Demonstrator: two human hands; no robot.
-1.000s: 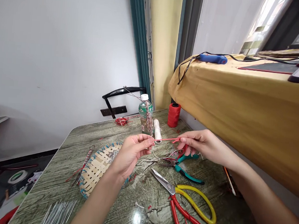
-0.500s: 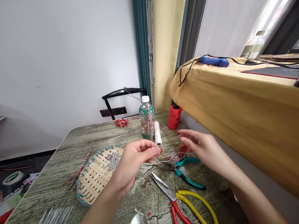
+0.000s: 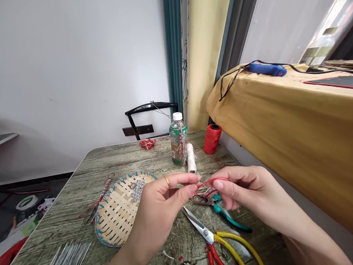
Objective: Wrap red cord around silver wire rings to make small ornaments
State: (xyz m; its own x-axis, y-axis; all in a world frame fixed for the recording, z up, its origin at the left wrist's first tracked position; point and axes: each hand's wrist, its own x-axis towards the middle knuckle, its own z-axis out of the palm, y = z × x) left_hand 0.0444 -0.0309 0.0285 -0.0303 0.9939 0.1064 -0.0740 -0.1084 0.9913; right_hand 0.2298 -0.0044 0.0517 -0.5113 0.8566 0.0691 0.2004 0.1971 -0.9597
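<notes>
My left hand (image 3: 167, 197), with a ring on one finger, pinches red and white cord between thumb and fingertips. Close beside it, my right hand (image 3: 242, 185) is closed on a red cord (image 3: 206, 183) that runs across to the left fingertips. Loops of white and red strand hang between the two hands. Below them lie teal-handled pliers (image 3: 227, 215), partly covered by the right hand. Nearer to me rest scissors (image 3: 206, 234) with one yellow and one red handle. Left of my left hand is a woven bamboo tray (image 3: 116, 220) holding small clear beads (image 3: 137, 190).
Behind the hands stand a bottle (image 3: 175, 142) with braided cords, a white thread spool (image 3: 191, 158) and a red thread spool (image 3: 212, 139). Thin metal rods (image 3: 71, 257) lie at front left. A red-and-white thread bundle (image 3: 147, 143) sits at the back. A yellow-clothed surface (image 3: 277, 112) rises at right.
My right hand has moved left and down toward my left hand and now grips the red cord. My left hand still pinches its cord. The view has shifted slightly.
</notes>
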